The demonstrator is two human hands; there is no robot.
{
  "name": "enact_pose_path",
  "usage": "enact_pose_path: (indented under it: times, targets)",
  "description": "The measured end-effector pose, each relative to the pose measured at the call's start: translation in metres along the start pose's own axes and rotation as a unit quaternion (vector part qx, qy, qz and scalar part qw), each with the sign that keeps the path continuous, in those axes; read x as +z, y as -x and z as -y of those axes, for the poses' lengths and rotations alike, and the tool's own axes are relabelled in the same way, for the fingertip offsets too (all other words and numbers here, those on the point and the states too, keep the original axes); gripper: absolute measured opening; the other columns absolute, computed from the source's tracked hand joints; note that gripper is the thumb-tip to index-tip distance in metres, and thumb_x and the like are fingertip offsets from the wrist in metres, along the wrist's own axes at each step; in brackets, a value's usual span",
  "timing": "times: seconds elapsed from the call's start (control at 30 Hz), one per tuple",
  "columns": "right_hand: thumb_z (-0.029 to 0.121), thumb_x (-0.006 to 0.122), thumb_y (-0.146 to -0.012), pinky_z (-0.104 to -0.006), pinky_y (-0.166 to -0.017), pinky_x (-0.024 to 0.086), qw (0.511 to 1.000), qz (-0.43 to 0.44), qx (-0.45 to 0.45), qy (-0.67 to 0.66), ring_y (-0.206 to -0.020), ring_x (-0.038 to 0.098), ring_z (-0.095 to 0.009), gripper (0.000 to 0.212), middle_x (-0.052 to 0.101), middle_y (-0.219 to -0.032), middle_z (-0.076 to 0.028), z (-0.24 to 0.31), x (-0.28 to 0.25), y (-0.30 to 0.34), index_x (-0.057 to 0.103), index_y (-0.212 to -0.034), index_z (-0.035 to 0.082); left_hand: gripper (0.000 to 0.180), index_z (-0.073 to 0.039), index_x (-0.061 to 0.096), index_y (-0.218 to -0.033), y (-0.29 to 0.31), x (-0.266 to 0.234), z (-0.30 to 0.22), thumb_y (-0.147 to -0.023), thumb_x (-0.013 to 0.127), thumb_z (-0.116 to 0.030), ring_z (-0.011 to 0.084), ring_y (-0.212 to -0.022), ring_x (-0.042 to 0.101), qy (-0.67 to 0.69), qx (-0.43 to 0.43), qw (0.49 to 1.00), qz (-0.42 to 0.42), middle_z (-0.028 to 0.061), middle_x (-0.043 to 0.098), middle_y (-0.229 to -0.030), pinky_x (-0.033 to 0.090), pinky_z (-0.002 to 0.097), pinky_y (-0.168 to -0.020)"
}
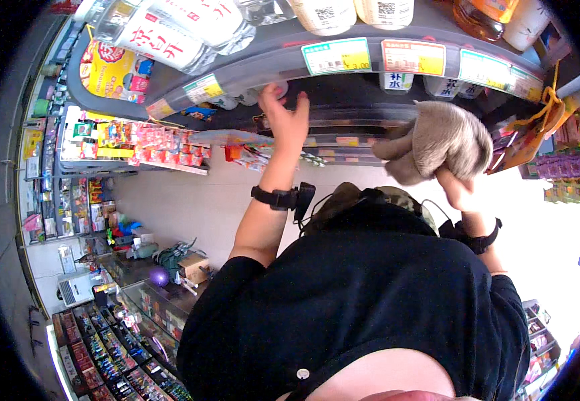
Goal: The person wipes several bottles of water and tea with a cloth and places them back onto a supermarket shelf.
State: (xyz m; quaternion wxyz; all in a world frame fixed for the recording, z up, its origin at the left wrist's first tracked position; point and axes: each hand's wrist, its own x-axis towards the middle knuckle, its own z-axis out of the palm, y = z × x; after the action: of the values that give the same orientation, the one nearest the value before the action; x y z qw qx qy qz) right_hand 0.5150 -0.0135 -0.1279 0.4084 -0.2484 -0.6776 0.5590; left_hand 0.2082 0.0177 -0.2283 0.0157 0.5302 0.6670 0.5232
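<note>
My left hand [284,120] reaches up to the lower shelf [343,103], just below the front edge of the upper one. Its fingers are spread, and its fingertips are close to some pale rounded containers [248,97] partly hidden under that edge. Whether they touch is hard to tell. Bunched in my right hand [460,192] is a grey-brown cloth [450,137], raised in front of the same shelf on the right. The cloth covers most of those fingers. White bottles with blue print [397,81] stand deeper on this lower shelf.
Clear bottles [163,33], cream bottles [323,15] and an amber bottle [480,20] stand on the upper shelf, whose edge carries price tags [335,56]. Small red packets [169,144] hang at left. A glass counter [153,301] and a purple ball [159,276] are behind.
</note>
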Motion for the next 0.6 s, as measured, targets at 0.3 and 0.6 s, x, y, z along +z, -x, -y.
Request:
enact_pose_path:
  times: [0.3, 0.6]
  targets:
    - [0.029, 0.066, -0.068, -0.039, -0.078, 0.043, 0.792, -0.142, -0.187, 0.564, -0.09, 0.054, -0.031, 0.041, 0.058, -0.094, -0.013, 0.001, -0.001, 0.015, 0.057, -0.101, 0.006, 0.081, 0.009, 0.023, -0.121, -0.029, 0.022, 0.025, -0.064, 0.076, -0.013, 0.0391, -0.107, 0.033, -0.164, 0.048, 0.963, -0.207, 0.0275, 0.031, -0.116, 0.027, 0.0466, -0.091]
    - [0.028, 0.064, -0.068, -0.0386, -0.072, 0.043, 0.901, 0.031, -0.05, 0.429, -0.083, 0.055, -0.031, 0.034, 0.057, -0.087, -0.012, 0.039, 0.033, 0.0, 0.058, -0.094, 0.007, 0.07, 0.004, 0.042, -0.116, -0.067, 0.028, 0.033, -0.066, 0.068, -0.038, 0.043, -0.105, 0.038, -0.284, -0.067, 0.951, -0.101, 0.0243, 0.044, -0.115, 0.03, 0.0467, -0.088]
